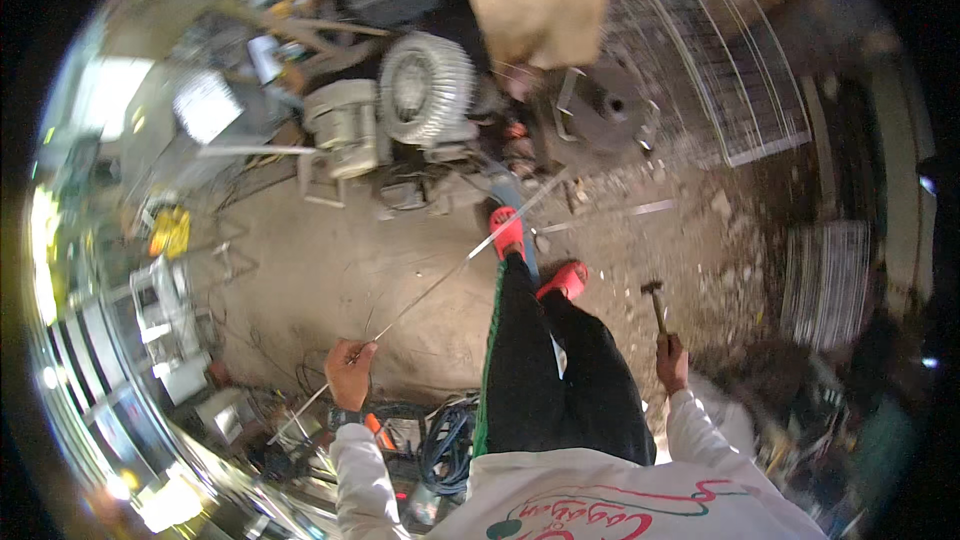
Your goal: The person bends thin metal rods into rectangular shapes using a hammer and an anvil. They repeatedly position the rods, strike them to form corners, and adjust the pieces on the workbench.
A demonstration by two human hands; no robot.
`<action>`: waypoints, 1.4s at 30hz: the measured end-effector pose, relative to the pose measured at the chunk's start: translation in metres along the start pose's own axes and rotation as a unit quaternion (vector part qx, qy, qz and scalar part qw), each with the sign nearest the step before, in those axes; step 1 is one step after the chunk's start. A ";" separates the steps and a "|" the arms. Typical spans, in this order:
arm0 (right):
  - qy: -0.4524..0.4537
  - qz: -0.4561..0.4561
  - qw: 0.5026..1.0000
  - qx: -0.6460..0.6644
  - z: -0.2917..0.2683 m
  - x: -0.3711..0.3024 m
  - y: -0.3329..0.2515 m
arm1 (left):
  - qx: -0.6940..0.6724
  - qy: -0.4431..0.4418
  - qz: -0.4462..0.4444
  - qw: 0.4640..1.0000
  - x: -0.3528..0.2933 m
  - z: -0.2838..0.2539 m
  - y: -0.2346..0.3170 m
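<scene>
My left hand (348, 372), with a dark watch on its wrist, is closed round a long thin metal rod (440, 278). The rod slants from the lower left, through my fingers, up to the right. It passes across one of my red clogs (507, 230); whether it touches the shoe I cannot tell. My right hand (672, 364) grips a hammer (658, 306) by its handle, head upward, out to the right of my legs. The hammer and the rod are well apart.
A ribbed round metal blower (427, 90) stands ahead beside a motor (342, 125). Metal grilles (828, 282) lie at the right. Rubble (720, 240) covers the floor there. Coiled dark cable (447, 448) lies close to my left side. A yellow object (170, 232) sits far left.
</scene>
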State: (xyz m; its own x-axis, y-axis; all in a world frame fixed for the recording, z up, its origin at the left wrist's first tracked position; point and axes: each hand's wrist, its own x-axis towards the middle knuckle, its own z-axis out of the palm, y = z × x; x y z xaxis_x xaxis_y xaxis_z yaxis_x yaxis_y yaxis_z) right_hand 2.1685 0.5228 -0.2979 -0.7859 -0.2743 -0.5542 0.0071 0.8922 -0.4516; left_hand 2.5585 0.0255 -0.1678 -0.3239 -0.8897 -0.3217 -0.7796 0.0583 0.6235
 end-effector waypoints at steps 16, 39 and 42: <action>-0.147 -0.342 0.912 -0.171 0.042 0.038 -0.120 | -0.051 0.398 -0.153 0.903 -0.472 -0.310 -0.091; -0.601 -0.728 0.126 -0.306 0.542 -0.796 -0.383 | -0.057 0.815 -0.575 0.053 -0.702 -0.028 0.025; -0.526 -0.792 0.059 -0.306 0.622 -0.882 -0.320 | -0.087 0.792 -0.600 -0.070 -0.635 -0.025 0.059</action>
State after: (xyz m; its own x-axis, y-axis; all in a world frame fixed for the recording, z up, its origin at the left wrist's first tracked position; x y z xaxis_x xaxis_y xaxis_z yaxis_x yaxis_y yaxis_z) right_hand 3.2438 0.2563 -0.0998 0.9726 0.2295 -0.0380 0.1640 -0.7923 -0.5876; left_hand 2.7316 0.5826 0.0910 0.2421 0.9619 0.1268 0.3678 -0.2119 0.9054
